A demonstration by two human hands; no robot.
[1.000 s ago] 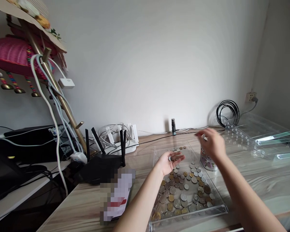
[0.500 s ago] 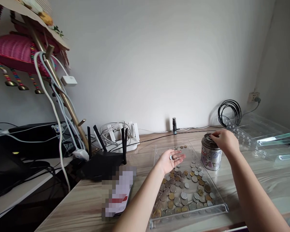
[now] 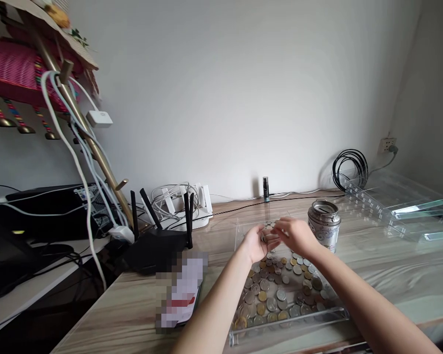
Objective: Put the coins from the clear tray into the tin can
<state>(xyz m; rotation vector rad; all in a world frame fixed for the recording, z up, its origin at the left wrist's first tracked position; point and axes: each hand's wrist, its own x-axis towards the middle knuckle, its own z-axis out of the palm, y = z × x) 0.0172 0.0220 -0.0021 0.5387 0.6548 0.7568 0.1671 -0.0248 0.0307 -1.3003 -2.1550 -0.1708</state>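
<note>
Coins (image 3: pixel 281 295) below hands (image 3: pixel 297 235); tin (image 3: pixel 324 232) at right

A pink woven piece (image 3: pixel 11 66) trimmed with beads and bells hangs at upper left beside a brass-toned stand (image 3: pixel 81 118) looped with white cables (image 3: pixel 80 172). Left of center, a black router (image 3: pixel 153 250) sits before a white one (image 3: pixel 199 220); at right, coiled black cable (image 3: pixel 363 167) leans near a wall socket (image 3: pixel 386 145).

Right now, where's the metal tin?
In the head view, the tin stands right of centre, beside the clear tray, just right of the right hand.
</note>
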